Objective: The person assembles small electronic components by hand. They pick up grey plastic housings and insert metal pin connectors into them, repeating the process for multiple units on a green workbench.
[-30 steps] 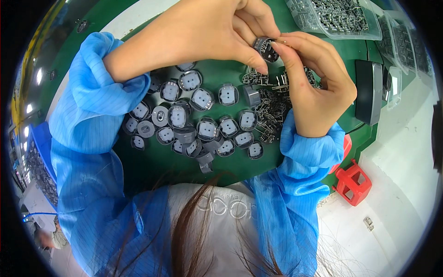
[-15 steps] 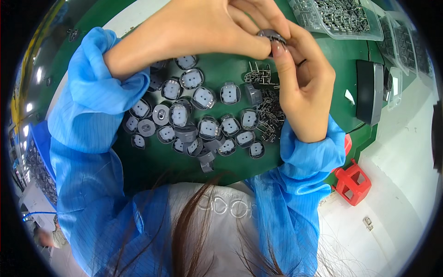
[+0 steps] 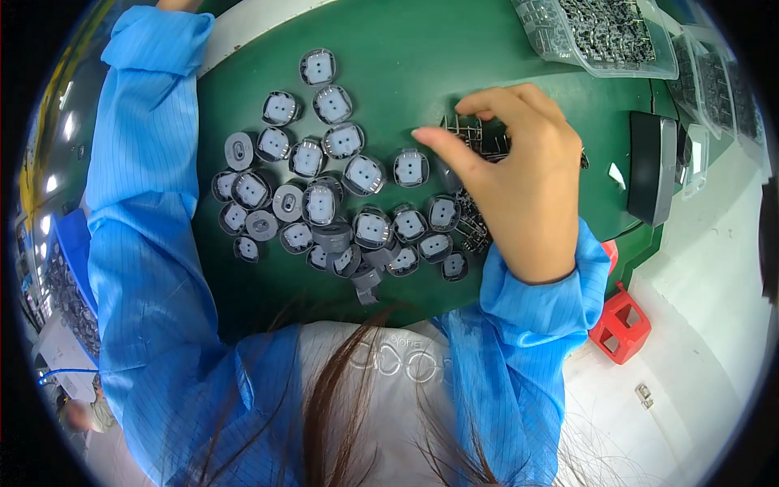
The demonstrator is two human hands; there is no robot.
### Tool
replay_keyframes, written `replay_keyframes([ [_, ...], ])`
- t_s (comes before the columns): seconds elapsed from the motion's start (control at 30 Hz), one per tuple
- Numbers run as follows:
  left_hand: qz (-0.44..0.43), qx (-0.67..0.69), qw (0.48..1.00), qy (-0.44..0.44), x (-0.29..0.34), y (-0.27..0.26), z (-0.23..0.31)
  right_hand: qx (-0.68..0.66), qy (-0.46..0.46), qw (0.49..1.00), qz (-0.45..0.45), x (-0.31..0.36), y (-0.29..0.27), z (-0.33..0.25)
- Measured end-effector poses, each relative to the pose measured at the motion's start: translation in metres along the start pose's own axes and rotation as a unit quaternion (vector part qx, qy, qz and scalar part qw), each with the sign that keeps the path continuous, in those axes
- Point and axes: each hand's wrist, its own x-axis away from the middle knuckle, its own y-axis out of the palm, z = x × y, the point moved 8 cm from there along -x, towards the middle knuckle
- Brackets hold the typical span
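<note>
My right hand (image 3: 527,166) is over a pile of small metal pin pieces (image 3: 472,223). Its thumb and forefinger are spread apart with nothing visible between them, and the other fingers are partly hidden. Metal prongs show beside the fingers. To its left lie several round grey plastic housings (image 3: 363,174) with light grey inner faces, most face up and some tipped on their sides. A single housing (image 3: 411,167) sits close to the thumb. My left arm (image 3: 146,122) stretches to the far left, where the hand passes beyond the picture's top edge.
A clear plastic bin (image 3: 584,36) full of metal pieces stands at the far right, with more clear bins (image 3: 710,81) beside it. A black box (image 3: 652,166) sits at the table's right edge. A red stool (image 3: 621,329) is below, and a blue bin (image 3: 75,252) at left.
My hands have parted. My left hand has gone to the far left and out of view; my right hand has come down to the metal pieces and opened. The grey housing they held is gone from them.
</note>
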Motion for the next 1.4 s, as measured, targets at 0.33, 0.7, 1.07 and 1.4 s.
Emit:
replay_keyframes([
  [0.33, -0.308, -0.029, 0.925, 0.22, 0.059, 0.034, 0.099, -0.114, 0.04, 0.992, -0.037, -0.016, 0.002, 0.007],
  [0.7, -0.318, -0.018, 0.933, 0.165, 0.08, 0.056, 0.114, -0.141, 0.059, 0.988, -0.038, -0.021, -0.001, 0.024],
  [1.07, -0.177, 0.181, 0.959, 0.126, 0.085, 0.061, 0.147, -0.368, 0.067, 0.927, -0.034, -0.021, -0.01, 0.016],
  [1.4, -0.176, 0.357, 0.917, 0.03, 0.093, 0.07, 0.136, -0.268, 0.001, 0.961, 0.063, -0.02, -0.015, 0.0],
])
